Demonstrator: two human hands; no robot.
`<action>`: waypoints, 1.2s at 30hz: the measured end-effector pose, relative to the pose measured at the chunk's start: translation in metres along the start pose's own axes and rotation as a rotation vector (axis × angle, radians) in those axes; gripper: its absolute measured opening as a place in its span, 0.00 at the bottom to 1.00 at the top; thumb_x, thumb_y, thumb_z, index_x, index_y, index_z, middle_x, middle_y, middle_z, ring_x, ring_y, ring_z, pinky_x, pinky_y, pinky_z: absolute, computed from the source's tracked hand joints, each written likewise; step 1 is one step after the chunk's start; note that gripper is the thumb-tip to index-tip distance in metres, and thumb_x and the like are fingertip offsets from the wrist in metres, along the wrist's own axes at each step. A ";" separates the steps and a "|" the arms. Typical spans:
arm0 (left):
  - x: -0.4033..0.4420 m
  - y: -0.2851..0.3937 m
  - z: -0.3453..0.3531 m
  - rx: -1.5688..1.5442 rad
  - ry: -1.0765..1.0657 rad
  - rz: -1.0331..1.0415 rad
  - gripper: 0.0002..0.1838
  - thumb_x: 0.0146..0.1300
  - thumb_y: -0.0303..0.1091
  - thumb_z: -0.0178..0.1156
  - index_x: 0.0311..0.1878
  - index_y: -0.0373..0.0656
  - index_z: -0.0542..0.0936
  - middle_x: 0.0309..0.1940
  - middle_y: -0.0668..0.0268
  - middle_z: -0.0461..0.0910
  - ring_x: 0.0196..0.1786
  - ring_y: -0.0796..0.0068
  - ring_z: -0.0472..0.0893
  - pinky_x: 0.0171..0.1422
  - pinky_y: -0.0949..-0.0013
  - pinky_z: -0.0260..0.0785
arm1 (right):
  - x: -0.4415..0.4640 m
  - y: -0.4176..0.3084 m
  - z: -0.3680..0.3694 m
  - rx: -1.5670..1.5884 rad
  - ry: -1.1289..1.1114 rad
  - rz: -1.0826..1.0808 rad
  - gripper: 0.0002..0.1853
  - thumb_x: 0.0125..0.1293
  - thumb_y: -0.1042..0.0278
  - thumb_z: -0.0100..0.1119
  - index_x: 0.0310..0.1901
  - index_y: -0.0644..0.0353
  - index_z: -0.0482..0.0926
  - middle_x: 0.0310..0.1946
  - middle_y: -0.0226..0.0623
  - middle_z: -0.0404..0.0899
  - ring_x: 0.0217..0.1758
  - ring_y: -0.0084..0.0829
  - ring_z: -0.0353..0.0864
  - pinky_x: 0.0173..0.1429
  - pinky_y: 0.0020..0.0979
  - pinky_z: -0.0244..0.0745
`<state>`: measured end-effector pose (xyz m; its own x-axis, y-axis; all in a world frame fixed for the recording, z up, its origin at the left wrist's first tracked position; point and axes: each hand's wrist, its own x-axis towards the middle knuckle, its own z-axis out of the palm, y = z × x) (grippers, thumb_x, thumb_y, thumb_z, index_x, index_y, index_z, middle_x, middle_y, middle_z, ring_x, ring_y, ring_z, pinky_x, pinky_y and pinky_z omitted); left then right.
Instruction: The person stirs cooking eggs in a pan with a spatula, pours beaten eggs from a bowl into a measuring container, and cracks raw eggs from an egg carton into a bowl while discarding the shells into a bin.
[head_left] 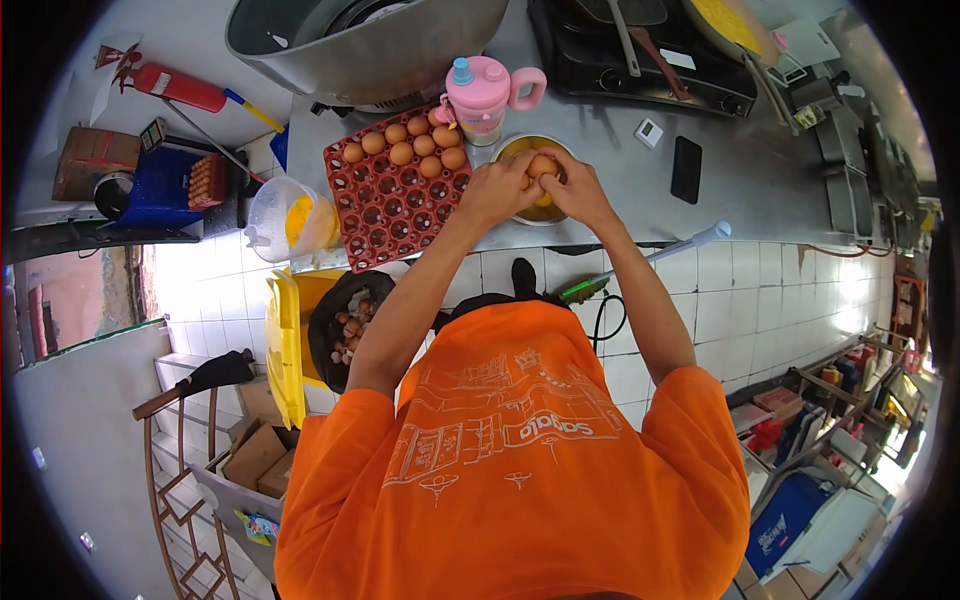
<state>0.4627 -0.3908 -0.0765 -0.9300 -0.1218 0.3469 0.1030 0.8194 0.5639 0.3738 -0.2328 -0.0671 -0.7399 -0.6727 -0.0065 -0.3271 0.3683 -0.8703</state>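
My left hand (497, 190) and my right hand (579, 193) meet over a round metal bowl (530, 219) on the steel counter. Both have their fingers closed around a brown egg (543, 166). Another brown shell surface shows by my left fingers; whether it belongs to the same egg I cannot tell. Yellow yolk (544, 200) is visible beneath the hands. Left of the bowl lies a red egg tray (385, 205), with several brown eggs (401, 153) in its far rows and bare cups nearer me. A pink-lidded jug (480, 95) stands just behind the bowl.
A clear plastic jug (262, 225) with yellow contents stands at the counter's left edge. Below it, a yellow bin (287, 350) holds eggshells (350, 325) in a black bag. A phone (686, 170), a small timer (648, 132) and a black stove (640, 75) are at right.
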 end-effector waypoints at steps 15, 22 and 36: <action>-0.001 -0.020 -0.014 -0.099 -0.099 0.081 0.24 0.58 0.38 0.63 0.59 0.44 0.77 0.42 0.55 0.84 0.40 0.51 0.85 0.43 0.57 0.79 | -0.001 0.006 -0.012 -0.252 -0.088 -0.270 0.27 0.58 0.67 0.60 0.62 0.62 0.75 0.51 0.50 0.81 0.51 0.51 0.82 0.59 0.43 0.76; 0.010 -0.014 -0.036 -0.004 -0.128 0.118 0.24 0.60 0.38 0.64 0.60 0.49 0.78 0.44 0.60 0.82 0.44 0.56 0.84 0.45 0.58 0.79 | 0.003 -0.001 -0.032 -0.747 -0.111 -0.370 0.27 0.56 0.68 0.61 0.60 0.58 0.76 0.41 0.42 0.80 0.43 0.43 0.82 0.52 0.43 0.75; 0.015 -0.015 -0.026 0.000 -0.180 -0.041 0.26 0.60 0.40 0.66 0.62 0.48 0.78 0.39 0.57 0.82 0.38 0.59 0.84 0.43 0.58 0.77 | -0.004 -0.015 -0.035 -0.753 -0.049 -0.289 0.33 0.56 0.65 0.57 0.67 0.52 0.69 0.33 0.41 0.84 0.39 0.44 0.83 0.47 0.47 0.70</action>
<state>0.4560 -0.4195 -0.0608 -0.9816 -0.0530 0.1835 0.0633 0.8160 0.5745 0.3613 -0.2133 -0.0370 -0.5449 -0.8281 0.1316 -0.8225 0.4973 -0.2760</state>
